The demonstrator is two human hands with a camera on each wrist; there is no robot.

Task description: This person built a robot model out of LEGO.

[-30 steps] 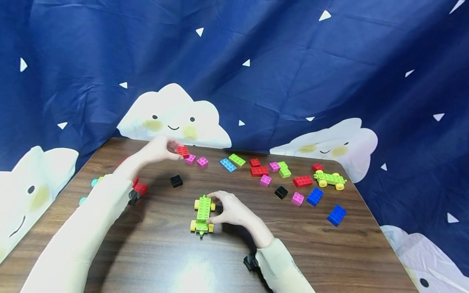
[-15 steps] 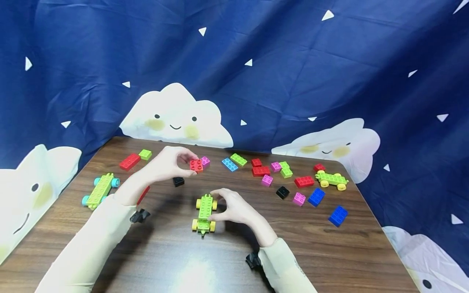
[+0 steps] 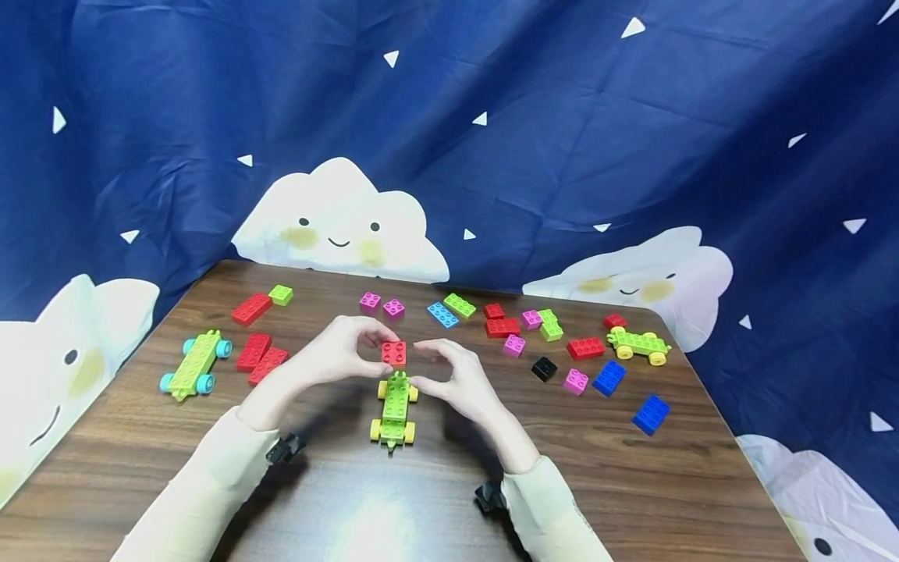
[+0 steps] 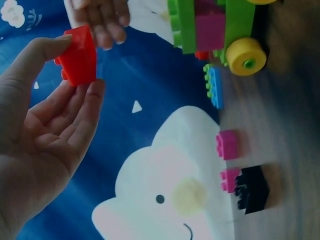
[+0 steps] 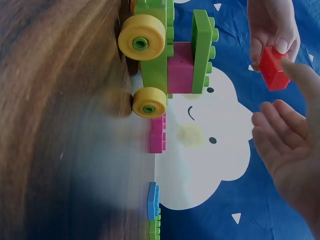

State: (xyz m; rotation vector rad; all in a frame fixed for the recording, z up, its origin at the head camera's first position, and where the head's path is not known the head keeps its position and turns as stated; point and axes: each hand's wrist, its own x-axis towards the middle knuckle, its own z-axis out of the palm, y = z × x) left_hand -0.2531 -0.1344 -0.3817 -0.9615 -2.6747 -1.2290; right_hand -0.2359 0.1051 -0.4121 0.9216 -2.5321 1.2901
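My left hand point(image 3: 342, 351) pinches a small red building brick point(image 3: 394, 354) between thumb and fingers, held up above the far end of a lime-green toy car point(image 3: 396, 406) with yellow wheels. In the right wrist view a pink brick point(image 5: 180, 67) sits on the car's base, with a lime-green brick point(image 5: 201, 52) on top of it. My right hand point(image 3: 460, 381) is raised just right of the red brick, thumb and fingers spread apart with nothing held. In the left wrist view a gap shows between the red brick point(image 4: 82, 56) and the right fingers.
Left on the table stands a lime-green car base point(image 3: 197, 365) with turquoise wheels, beside red bricks point(image 3: 254, 351). Pink bricks point(image 3: 393, 308) and a blue plate point(image 3: 442, 314) lie behind. Several loose bricks and another yellow-wheeled base point(image 3: 639, 343) are at right.
My left hand has brought the red brick from the back left to above the car. My right hand has left the car's side and risen toward the brick.
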